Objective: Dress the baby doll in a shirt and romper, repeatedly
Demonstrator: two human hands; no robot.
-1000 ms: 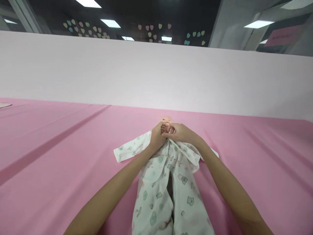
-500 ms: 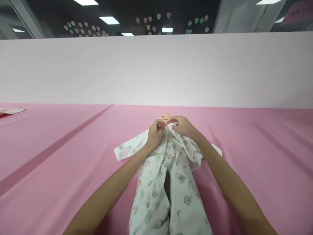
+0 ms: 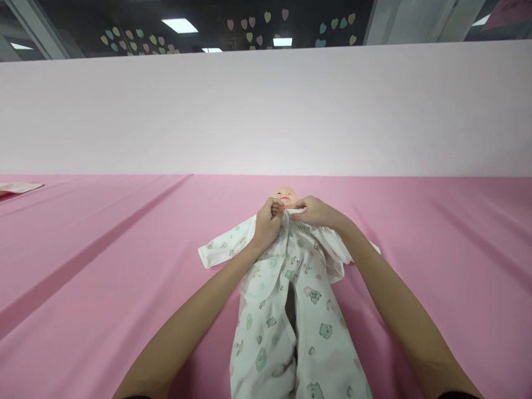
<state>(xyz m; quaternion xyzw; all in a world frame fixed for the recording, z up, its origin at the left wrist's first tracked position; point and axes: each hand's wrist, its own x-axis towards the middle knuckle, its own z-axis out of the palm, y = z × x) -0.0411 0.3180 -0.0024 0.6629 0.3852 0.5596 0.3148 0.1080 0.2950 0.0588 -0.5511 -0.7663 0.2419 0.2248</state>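
A baby doll (image 3: pixel 286 194) lies on its back with its head away from me, dressed in white baby clothes (image 3: pixel 307 271) printed with green and pink animals. At the neckline, just under the doll's chin, my left hand (image 3: pixel 270 219) is closed with curled fingers on the collar edge. Facing it, my right hand (image 3: pixel 312 212) pinches the other side of the collar between thumb and fingers. One sleeve (image 3: pixel 224 245) spreads out flat to the left; the right one is partly behind my forearm. Lower down, the trouser legs part along a dark gap.
A pink sheet (image 3: pixel 103 266) with several creases covers the surface. A white panel (image 3: pixel 266 111) rises along the far edge. At the far left lies a light folded cloth (image 3: pixel 19 188). Paper hearts (image 3: pixel 133 40) stick to the dark glass behind.
My right hand has drawn the collar flap flatter across the neckline, and its fingers have closed on the edge. More of the doll's face shows. The view has shifted slightly.
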